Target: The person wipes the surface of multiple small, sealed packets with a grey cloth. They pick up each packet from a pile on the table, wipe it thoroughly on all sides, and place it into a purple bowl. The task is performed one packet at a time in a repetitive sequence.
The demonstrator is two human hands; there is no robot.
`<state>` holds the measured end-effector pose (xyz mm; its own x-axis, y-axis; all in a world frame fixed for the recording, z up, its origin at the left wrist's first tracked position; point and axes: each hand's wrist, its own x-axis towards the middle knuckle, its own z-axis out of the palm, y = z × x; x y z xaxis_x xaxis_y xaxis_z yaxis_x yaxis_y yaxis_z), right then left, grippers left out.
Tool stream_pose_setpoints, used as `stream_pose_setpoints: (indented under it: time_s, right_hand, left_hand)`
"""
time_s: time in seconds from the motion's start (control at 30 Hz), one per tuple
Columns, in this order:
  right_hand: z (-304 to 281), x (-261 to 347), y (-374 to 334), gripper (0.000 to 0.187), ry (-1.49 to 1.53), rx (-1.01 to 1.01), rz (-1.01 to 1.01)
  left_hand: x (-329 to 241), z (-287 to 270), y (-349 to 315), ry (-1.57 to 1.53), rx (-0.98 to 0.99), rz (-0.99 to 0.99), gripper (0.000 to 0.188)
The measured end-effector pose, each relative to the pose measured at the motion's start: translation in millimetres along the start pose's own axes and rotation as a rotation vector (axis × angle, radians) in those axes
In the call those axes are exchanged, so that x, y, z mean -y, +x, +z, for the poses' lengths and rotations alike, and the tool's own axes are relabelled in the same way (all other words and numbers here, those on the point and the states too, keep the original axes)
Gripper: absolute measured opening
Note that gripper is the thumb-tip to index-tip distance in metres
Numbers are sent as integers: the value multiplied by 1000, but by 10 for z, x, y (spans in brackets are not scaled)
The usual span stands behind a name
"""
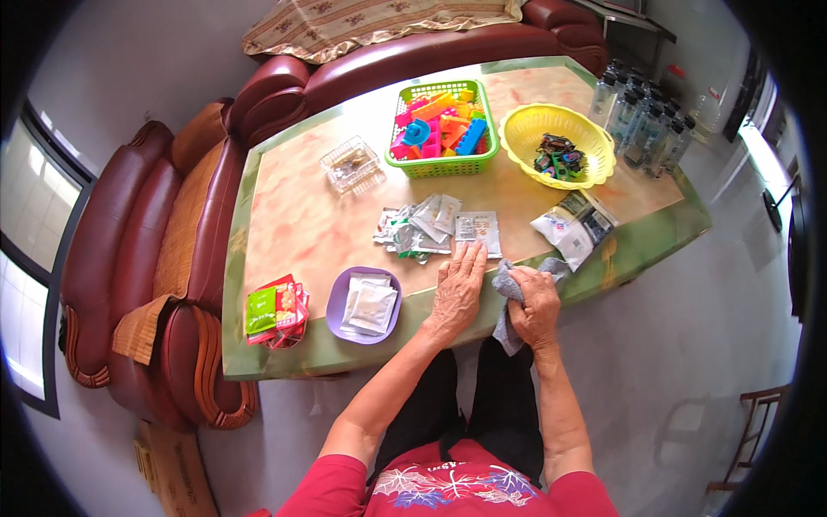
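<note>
The left hand (460,287), fingers extended, seems to touch 1 pale packet (478,229) inside the table's (663,228) near edge; the right hand (535,303) is clenched around grey cloth (505,286). Best keep fingertips light, cloth bunched.

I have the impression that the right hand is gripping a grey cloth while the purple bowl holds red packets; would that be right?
Not quite: the head view shows white packets in the purple bowl. The right hand is gripping a grey cloth.

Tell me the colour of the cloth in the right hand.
The cloth is grey, seen best in the head view.
</note>
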<state>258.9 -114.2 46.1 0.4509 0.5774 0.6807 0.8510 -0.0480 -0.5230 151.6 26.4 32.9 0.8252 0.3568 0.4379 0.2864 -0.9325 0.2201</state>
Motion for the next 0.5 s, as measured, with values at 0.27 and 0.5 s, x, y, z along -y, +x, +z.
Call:
stream_pose_setpoints:
  time_s: [0.27, 0.5]
  right_hand:
    - [3, -17, -14, 41, -6, -47, 21]
    - [22, -31, -22, 42, -5, -43, 24]
  left_hand:
    - [-217, -134, -221, -37, 132, -1, 54]
    - [-56, -310, -306, -174, 21, 5, 36]
